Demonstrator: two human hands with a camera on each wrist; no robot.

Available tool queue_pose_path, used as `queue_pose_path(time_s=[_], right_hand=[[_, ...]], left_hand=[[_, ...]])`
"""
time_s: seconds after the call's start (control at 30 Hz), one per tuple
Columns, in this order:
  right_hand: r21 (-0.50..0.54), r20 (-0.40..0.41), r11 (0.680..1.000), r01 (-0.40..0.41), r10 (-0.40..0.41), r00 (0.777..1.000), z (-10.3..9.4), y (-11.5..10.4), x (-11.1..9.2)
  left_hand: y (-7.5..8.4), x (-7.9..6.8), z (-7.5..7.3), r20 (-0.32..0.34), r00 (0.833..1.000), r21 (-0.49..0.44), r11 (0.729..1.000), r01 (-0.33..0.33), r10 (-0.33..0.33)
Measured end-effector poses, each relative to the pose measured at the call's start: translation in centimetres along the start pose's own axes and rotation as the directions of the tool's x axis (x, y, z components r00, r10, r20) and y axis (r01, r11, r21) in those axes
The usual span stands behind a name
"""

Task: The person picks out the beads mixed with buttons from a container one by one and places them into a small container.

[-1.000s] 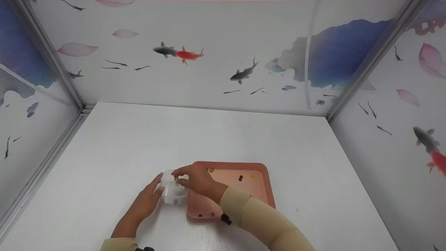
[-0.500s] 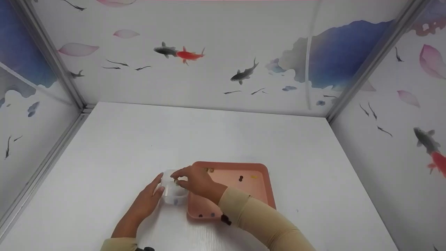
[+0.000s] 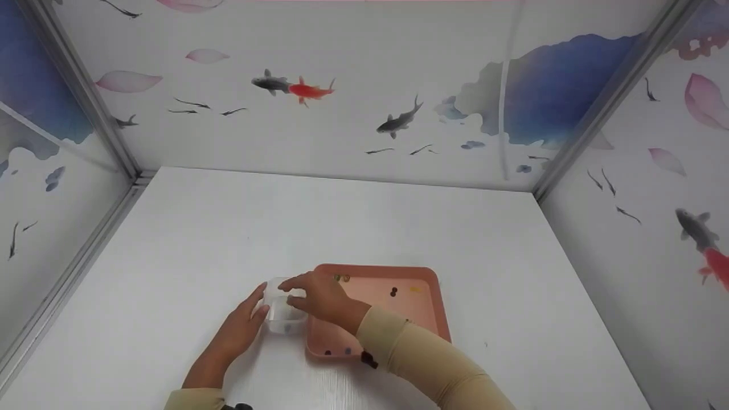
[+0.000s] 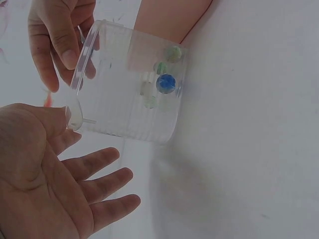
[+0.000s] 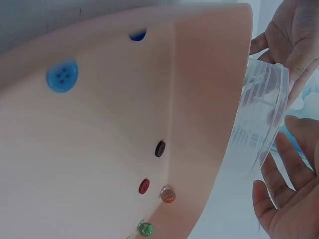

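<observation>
A clear plastic box (image 3: 286, 326) stands at the left side of a pink tray (image 3: 387, 274). Through its wall the left wrist view shows a blue marble (image 4: 166, 83) and several greenish marbles (image 4: 173, 53) at the bottom. My left hand (image 3: 242, 327) is at the box's left side, thumb and forefinger at the rim, its other fingers (image 4: 107, 181) extended and spread. Over the box's mouth hovers my right hand (image 3: 324, 296), thumb and forefinger apart with nothing between them. In the tray lie a blue button (image 5: 63, 75), a red button (image 5: 144, 186) and a black button (image 5: 160, 149).
An orange marble (image 5: 168, 194) and a green marble (image 5: 145, 229) sit near the tray wall. Dark buttons (image 3: 393, 291) and a yellow piece (image 3: 416, 289) lie toward the tray's far right. Printed panels (image 3: 342, 131) enclose the white table (image 3: 228, 228).
The marble pinched in my right hand has been let go over the box, and the thumb and forefinger have parted. My left hand, the box and the tray have stayed put.
</observation>
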State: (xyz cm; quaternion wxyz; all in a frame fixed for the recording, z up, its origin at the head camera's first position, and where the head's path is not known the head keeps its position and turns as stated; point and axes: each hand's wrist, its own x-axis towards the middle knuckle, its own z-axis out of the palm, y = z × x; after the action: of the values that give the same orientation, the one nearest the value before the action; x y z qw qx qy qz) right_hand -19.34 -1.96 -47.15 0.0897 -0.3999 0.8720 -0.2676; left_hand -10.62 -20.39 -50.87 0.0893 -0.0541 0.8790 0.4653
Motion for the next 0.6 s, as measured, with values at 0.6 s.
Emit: queue_pose_path(time_s=[0.6], right_hand=[[-0.037,-0.08,0.998,0.057,-0.06,0.995,-0.31,0.52,-0.13]], left_hand=[[0.04,0.32,0.07,-0.016,1.0,0.023,1.0,-0.019,0.02]])
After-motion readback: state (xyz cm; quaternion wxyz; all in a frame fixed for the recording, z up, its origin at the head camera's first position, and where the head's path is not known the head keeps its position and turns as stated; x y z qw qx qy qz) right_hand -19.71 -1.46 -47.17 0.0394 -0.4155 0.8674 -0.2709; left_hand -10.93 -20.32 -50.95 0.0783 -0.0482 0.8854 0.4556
